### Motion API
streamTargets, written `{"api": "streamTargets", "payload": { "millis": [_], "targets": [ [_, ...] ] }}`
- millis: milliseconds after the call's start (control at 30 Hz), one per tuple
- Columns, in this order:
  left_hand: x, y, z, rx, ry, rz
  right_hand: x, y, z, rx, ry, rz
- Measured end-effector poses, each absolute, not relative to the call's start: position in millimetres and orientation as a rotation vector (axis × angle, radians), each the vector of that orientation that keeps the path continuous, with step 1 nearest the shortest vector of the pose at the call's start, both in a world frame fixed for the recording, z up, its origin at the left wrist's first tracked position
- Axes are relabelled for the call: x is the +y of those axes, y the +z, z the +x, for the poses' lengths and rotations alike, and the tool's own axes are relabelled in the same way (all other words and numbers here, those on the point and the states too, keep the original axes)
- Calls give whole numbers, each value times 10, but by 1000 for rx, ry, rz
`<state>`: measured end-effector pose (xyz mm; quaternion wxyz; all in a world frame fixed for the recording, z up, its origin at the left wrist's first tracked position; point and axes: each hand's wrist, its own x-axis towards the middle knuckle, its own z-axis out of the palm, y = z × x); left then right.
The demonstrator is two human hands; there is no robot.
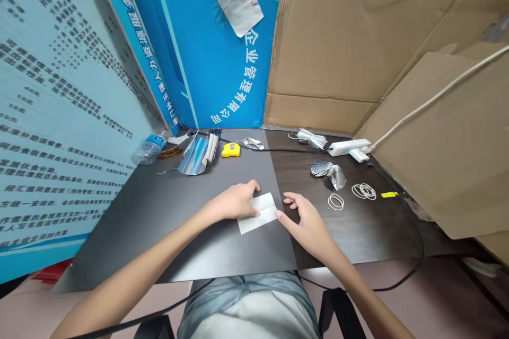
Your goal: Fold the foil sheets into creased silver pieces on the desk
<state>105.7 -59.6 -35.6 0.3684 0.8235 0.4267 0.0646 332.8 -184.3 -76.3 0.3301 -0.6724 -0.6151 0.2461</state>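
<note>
Paper [265, 214] lying creased between my hands

My left hand [236, 201] is grasping the paper from its 9 o'clock side, the thumb pressing on its face. My right hand [306, 220], at 3 o'clock, is gripping nothing, its fingers loosely parted; whether its thumb tip is touching the paper's edge, I cannot tell. I am judging that folding well calls for matched edges and even pressure along the crease. Toward 10 o'clock, a clear plastic bottle [149, 149] is occupying the desk's [159, 212] far corner; its contents I cannot make out.
</note>
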Motion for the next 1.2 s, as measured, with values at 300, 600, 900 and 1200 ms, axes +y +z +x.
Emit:
{"api": "streamTargets", "payload": {
  "millis": [300, 600, 900, 1200],
  "targets": [
    [-383, -152, 920, 908, 850, 2433, -906, -243, 3308, -1168, 1227, -1318],
    [-313, -401, 883, 1191, 1463, 2548, -642, -289, 2902, -1009, 1427, -1061],
    [-361, -585, 943, 759, 1018, 1006, -565, -648, 3034, -998, 1252, -1148],
    [-281, -444, 817, 729, 679, 712, -594, -731, 3230, -1779, 401, -934]
  ]
}}
